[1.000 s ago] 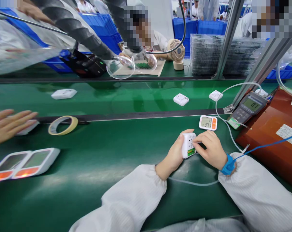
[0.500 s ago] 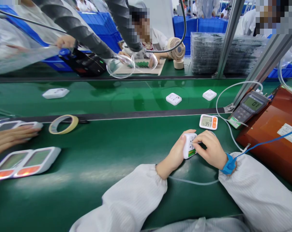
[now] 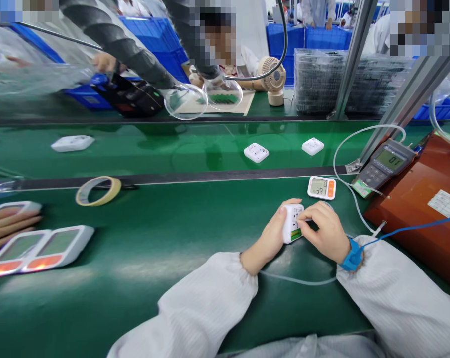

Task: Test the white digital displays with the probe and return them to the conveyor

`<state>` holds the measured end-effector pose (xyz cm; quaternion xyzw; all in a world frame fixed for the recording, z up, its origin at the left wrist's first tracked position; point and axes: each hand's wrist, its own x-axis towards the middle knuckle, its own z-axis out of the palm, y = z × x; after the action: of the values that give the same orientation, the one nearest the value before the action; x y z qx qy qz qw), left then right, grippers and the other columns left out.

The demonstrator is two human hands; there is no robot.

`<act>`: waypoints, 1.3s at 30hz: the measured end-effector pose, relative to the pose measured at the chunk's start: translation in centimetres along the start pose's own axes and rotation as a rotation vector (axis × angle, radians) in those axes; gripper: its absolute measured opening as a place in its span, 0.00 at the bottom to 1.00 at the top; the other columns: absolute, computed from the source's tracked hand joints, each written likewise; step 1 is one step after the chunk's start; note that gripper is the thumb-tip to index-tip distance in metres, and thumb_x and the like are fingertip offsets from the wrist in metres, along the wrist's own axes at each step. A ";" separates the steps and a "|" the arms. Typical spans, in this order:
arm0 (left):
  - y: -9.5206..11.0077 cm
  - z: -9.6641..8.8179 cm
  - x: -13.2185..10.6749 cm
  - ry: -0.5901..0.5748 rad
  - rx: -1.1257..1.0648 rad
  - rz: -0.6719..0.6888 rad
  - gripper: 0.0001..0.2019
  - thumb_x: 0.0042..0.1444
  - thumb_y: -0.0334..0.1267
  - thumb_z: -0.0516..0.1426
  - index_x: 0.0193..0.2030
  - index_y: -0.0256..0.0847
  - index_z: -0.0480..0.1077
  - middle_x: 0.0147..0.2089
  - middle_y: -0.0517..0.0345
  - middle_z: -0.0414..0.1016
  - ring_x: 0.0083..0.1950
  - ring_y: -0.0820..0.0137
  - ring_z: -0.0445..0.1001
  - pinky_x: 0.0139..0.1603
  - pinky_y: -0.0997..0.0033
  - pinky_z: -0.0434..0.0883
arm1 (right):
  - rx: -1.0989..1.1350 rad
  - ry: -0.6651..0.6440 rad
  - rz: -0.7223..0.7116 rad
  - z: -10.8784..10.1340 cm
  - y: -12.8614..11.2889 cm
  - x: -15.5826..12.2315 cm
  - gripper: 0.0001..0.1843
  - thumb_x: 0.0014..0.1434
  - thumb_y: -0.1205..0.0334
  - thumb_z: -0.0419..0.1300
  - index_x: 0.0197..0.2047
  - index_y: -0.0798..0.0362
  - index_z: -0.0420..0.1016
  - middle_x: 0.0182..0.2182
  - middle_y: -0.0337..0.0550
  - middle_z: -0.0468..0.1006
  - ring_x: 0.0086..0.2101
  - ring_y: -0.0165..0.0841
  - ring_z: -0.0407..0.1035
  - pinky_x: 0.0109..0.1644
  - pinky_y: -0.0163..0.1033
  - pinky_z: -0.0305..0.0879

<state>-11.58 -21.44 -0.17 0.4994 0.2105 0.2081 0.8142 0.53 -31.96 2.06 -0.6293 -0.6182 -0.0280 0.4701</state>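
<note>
My left hand (image 3: 271, 233) is wrapped around a small white blood pressure monitor (image 3: 292, 223), held tilted with its back toward me. Green and metallic parts show in the open battery bay at its lower end. The fingers of my right hand (image 3: 323, 231) pinch at the monitor's right edge, on what looks like the end of a thin air tube (image 3: 307, 283); the fingertips partly hide it. A blue strap (image 3: 352, 254) circles my right wrist. Just behind my hands, another monitor (image 3: 321, 188) lies face up with orange buttons and digits on its screen.
A handheld gauge (image 3: 385, 164) rests against a brown box (image 3: 422, 199) at right. A tape roll (image 3: 98, 191) and two monitors (image 3: 42, 251) lie at left, near a co-worker's hand (image 3: 8, 228). White units (image 3: 256, 152) sit on the green belt (image 3: 172, 149). A metal post (image 3: 392, 104) stands at right.
The white units on the belt have shifted left. At the far left, the co-worker's hand and the monitors under it have moved left and slightly nearer. My hands have barely moved.
</note>
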 end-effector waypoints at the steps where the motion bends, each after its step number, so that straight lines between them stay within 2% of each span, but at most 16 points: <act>1: 0.0 0.0 0.0 0.003 -0.002 0.001 0.30 0.58 0.64 0.55 0.56 0.42 0.71 0.47 0.52 0.75 0.41 0.65 0.71 0.44 0.67 0.69 | -0.001 0.000 0.000 0.0 0.0 0.0 0.07 0.65 0.66 0.56 0.35 0.50 0.71 0.31 0.42 0.77 0.33 0.35 0.68 0.38 0.43 0.64; 7: 0.0 0.0 0.0 0.014 -0.014 0.010 0.29 0.58 0.63 0.55 0.55 0.41 0.72 0.45 0.51 0.75 0.43 0.63 0.72 0.46 0.66 0.69 | 0.001 0.011 0.008 0.0 0.0 0.1 0.07 0.65 0.66 0.56 0.34 0.50 0.71 0.30 0.42 0.76 0.32 0.35 0.67 0.37 0.42 0.64; 25: 0.4 0.2 -0.3 -0.038 0.133 0.042 0.31 0.61 0.64 0.51 0.58 0.40 0.68 0.50 0.51 0.73 0.44 0.65 0.71 0.48 0.65 0.68 | 0.056 -0.051 -0.001 -0.3 0.1 0.3 0.07 0.65 0.67 0.56 0.33 0.51 0.70 0.31 0.41 0.75 0.33 0.34 0.68 0.39 0.41 0.65; 33: 0.2 0.0 -0.1 -0.049 0.115 0.024 0.33 0.60 0.65 0.50 0.59 0.40 0.66 0.45 0.52 0.73 0.42 0.65 0.71 0.46 0.66 0.68 | -0.012 -0.034 -0.021 -0.1 -0.1 0.1 0.07 0.66 0.67 0.56 0.34 0.52 0.71 0.31 0.42 0.76 0.33 0.34 0.68 0.39 0.41 0.64; 39: 0.4 0.2 -0.4 -0.058 0.120 0.033 0.31 0.62 0.64 0.50 0.59 0.40 0.65 0.48 0.51 0.72 0.46 0.63 0.71 0.50 0.64 0.67 | 0.013 -0.045 0.000 -0.1 -0.2 0.1 0.07 0.65 0.68 0.56 0.34 0.52 0.71 0.31 0.42 0.75 0.33 0.34 0.67 0.39 0.40 0.63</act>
<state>-11.84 -21.66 0.38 0.5566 0.1905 0.1940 0.7850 0.43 -32.01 2.30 -0.6268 -0.6289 -0.0099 0.4599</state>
